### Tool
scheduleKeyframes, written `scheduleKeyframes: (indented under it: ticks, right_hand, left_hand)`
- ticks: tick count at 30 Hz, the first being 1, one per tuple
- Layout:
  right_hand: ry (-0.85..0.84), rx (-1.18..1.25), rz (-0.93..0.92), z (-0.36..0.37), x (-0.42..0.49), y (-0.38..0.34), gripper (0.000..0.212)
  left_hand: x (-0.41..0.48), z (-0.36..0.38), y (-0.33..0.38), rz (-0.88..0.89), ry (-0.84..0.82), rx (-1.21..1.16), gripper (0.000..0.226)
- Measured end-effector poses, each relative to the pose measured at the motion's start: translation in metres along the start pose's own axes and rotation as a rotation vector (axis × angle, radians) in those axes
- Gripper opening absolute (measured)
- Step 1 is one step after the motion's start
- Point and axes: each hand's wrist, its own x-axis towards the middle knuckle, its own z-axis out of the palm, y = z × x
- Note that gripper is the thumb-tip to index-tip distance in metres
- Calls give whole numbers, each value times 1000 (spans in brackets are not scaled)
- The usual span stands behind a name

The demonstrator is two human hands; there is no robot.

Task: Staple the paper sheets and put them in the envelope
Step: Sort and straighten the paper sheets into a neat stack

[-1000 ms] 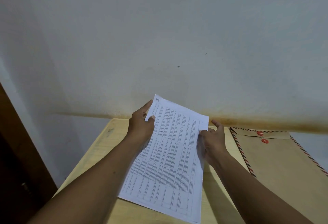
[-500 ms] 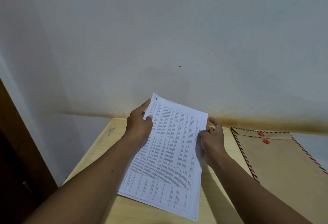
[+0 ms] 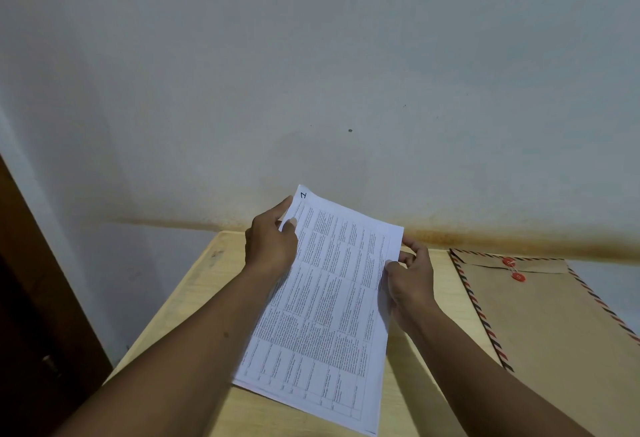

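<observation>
Paper sheets (image 3: 325, 301) pinched between left hand (image 3: 270, 246), right hand (image 3: 410, 281), above table (image 3: 194, 301)

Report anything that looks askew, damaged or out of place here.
The paper sheets, held by the left hand and right hand, are skewed to the table, and their near edges look slightly unaligned. A rusty brown stain runs along the wall at table height. The envelope lies flat, flap shut.

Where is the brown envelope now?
In the head view, the envelope lies on the table at the right, just beyond the right hand, near the wall.
</observation>
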Motion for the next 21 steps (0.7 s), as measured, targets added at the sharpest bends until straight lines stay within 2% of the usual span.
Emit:
scheduleKeyframes:
  ticks: [6, 9, 12, 15, 18, 21]
  right_hand:
    - [-8, -36, 21, -2, -1, 2, 52]
    - [16, -265, -32, -4, -1, -3, 56]
    - [84, -574, -262, -8, -2, -14, 58]
    - [-65, -637, -409, -6, 1, -30, 47]
    - [-250, -637, -414, 0, 3, -41, 29]
    - [-290, -582, -390, 4, 4, -46, 20]
  left_hand:
    - [-4, 0, 0, 21, -7, 58, 45]
    - [-3, -2, -3, 46, -74, 88, 45]
    - [-5, -4, -4, 80, -174, 120, 43]
    - [-8, -1, -5, 87, -260, 128, 41]
    - [-12, 4, -4, 98, -361, 108, 42]
    - [-17, 7, -1, 99, -436, 73, 42]
